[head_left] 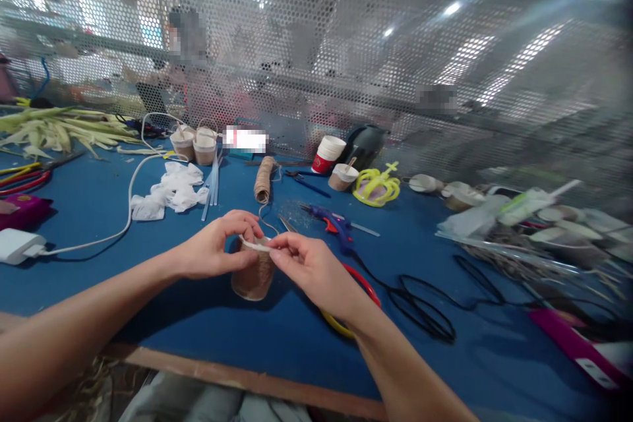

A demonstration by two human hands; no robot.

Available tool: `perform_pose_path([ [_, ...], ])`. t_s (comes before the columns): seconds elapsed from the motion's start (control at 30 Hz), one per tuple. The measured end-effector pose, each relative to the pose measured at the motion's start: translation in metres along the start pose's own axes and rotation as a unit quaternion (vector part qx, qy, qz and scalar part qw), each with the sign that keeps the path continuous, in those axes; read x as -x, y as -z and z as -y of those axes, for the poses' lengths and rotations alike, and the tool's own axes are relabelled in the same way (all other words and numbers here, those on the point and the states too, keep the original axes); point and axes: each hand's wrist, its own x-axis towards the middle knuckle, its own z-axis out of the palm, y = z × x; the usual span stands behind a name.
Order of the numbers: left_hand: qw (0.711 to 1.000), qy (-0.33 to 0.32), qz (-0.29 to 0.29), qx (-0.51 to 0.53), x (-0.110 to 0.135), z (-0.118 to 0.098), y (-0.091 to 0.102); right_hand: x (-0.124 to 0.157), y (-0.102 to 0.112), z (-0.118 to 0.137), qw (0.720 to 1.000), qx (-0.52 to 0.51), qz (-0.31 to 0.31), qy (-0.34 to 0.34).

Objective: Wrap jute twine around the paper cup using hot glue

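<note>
A small brown cup with a pale rim stands, slightly tilted, just above or on the blue table in front of me. My left hand is closed on its left side, fingertips at the rim. With thumb and fingers pinched, my right hand grips the rim's right side; any thin strip between those fingertips is hard to make out. Twine runs from a spool of brown twine down behind the cup. Scissors with red and yellow handles lie partly under my right hand, their blades pointing to the spool.
A blue glue gun lies right of the cup, its black cable coiled nearby. Behind are pliers, a red-and-white paper cup, a yellow crown-shaped piece and white crumpled plastic. A perforated metal screen closes the back.
</note>
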Motion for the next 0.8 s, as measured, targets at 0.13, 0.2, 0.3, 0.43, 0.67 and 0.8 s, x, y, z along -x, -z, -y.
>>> perform_pose_path([
  [0.13, 0.999, 0.034, -0.021, -0.029, -0.002, -0.008, -0.004, 0.0, -0.002, -0.001, 1.0, 0.002, -0.001, 0.021],
  [0.2, 0.998, 0.05, -0.028, -0.029, -0.002, -0.012, -0.007, 0.001, -0.003, 0.0, 1.0, -0.003, -0.002, 0.023],
  [0.3, 0.997, 0.065, -0.034, -0.02, -0.003, -0.016, -0.009, 0.002, -0.004, 0.003, 1.0, 0.003, -0.009, 0.019],
  [0.43, 0.996, 0.088, -0.031, -0.016, -0.005, -0.018, -0.01, 0.002, -0.005, 0.006, 1.0, 0.005, -0.008, 0.011],
  [0.67, 0.995, 0.096, -0.024, -0.019, -0.002, -0.022, -0.008, 0.003, -0.006, 0.006, 1.0, 0.018, -0.012, 0.011],
  [0.8, 0.992, 0.126, -0.024, -0.007, 0.001, -0.02, -0.003, 0.009, 0.001, 0.007, 0.999, 0.04, -0.036, 0.01],
])
